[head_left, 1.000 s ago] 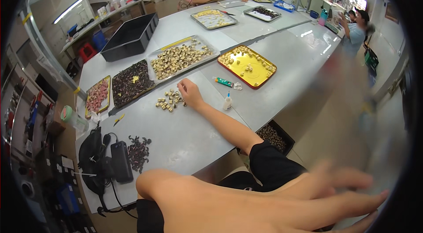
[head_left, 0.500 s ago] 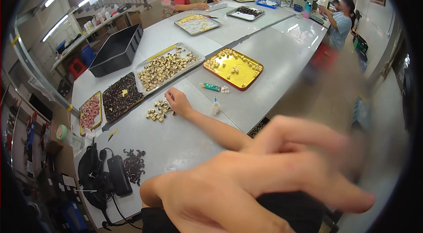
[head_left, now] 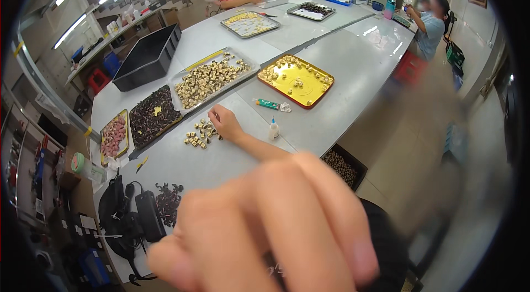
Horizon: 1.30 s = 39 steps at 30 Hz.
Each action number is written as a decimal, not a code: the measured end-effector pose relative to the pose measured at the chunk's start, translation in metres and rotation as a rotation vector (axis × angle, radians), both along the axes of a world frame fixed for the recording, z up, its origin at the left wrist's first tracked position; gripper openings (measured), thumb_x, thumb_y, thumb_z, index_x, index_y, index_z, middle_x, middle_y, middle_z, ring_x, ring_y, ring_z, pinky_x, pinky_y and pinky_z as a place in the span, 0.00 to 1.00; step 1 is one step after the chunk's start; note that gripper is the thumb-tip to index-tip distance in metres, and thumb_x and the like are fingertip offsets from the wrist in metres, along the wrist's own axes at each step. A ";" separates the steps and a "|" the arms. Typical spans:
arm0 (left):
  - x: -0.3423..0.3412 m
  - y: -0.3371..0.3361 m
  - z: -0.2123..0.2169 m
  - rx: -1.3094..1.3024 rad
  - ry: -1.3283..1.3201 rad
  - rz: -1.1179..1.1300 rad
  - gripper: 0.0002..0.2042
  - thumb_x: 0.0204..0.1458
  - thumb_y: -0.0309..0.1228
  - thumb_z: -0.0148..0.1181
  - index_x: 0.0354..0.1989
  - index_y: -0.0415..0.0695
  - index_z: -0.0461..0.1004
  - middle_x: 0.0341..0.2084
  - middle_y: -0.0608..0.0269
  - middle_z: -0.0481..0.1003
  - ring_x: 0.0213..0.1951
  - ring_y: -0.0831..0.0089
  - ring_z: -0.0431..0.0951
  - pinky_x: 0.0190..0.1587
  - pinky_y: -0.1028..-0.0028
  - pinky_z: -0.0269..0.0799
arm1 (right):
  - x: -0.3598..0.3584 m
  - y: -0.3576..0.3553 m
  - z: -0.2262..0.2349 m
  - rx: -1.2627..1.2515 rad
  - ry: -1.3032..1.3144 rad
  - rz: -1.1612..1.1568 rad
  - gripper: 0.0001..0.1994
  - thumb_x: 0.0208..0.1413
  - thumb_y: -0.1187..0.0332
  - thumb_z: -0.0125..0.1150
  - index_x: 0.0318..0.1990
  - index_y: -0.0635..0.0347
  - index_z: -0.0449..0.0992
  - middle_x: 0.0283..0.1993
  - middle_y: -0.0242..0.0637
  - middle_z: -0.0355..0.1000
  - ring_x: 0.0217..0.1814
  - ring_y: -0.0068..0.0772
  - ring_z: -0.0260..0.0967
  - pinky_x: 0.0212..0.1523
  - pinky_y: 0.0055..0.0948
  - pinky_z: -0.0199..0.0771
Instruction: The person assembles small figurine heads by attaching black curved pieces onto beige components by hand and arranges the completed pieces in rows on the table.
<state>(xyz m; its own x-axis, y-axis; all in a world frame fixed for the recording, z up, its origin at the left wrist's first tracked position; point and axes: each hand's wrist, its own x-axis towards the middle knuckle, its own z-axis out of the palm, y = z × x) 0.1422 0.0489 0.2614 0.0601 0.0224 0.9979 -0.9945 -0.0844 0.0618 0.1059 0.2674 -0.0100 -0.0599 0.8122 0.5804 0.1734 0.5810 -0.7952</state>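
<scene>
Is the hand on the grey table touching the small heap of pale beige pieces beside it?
Touching. In the head view the left hand lies on the grey table, fingertips against the heap of pale beige pieces.

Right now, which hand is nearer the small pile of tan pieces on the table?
Left. The left hand rests beside the pile of tan pieces; the right hand is raised, blurred, close to the camera.

grey table [head_left: 353, 71] | yellow tray [head_left: 296, 80] | silver tray [head_left: 212, 76] | loose pile of small pieces [head_left: 199, 133] | glue bottle [head_left: 273, 129]
</scene>
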 end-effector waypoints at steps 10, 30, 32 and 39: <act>-0.058 -0.030 -0.019 -0.196 0.214 -0.324 0.12 0.61 0.34 0.46 0.42 0.40 0.74 0.42 0.58 0.74 0.49 0.65 0.70 0.52 0.71 0.62 | -0.008 0.006 -0.003 0.068 -0.015 -0.013 0.08 0.58 0.69 0.57 0.31 0.66 0.71 0.24 0.40 0.70 0.23 0.29 0.66 0.26 0.28 0.66; 0.042 -0.080 -0.015 -0.321 0.718 -1.030 0.22 0.65 0.38 0.36 0.47 0.33 0.74 0.45 0.51 0.75 0.47 0.66 0.73 0.54 0.69 0.62 | -0.003 -0.002 0.006 0.000 -0.037 0.034 0.08 0.58 0.69 0.56 0.31 0.65 0.71 0.26 0.41 0.71 0.25 0.31 0.67 0.28 0.30 0.67; 0.056 -0.105 -0.025 -0.292 0.786 -1.162 0.23 0.66 0.38 0.35 0.47 0.32 0.74 0.45 0.50 0.76 0.47 0.66 0.73 0.54 0.69 0.62 | -0.004 0.003 -0.003 0.042 -0.037 0.015 0.09 0.57 0.68 0.55 0.30 0.65 0.71 0.26 0.44 0.70 0.25 0.37 0.67 0.29 0.33 0.67; 0.048 -0.077 -0.037 -0.185 0.740 -0.882 0.24 0.66 0.40 0.36 0.48 0.31 0.73 0.50 0.48 0.73 0.54 0.59 0.69 0.57 0.63 0.59 | -0.013 -0.001 -0.004 0.050 -0.003 0.036 0.08 0.57 0.69 0.55 0.30 0.65 0.71 0.26 0.45 0.69 0.26 0.39 0.67 0.29 0.33 0.67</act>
<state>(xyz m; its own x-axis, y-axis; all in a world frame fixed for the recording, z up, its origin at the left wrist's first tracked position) 0.1899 -0.0277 0.2247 0.6932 -0.1763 0.6988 -0.4198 0.6894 0.5903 0.0927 0.2666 -0.0140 -0.0902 0.7792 0.6202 0.1538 0.6262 -0.7643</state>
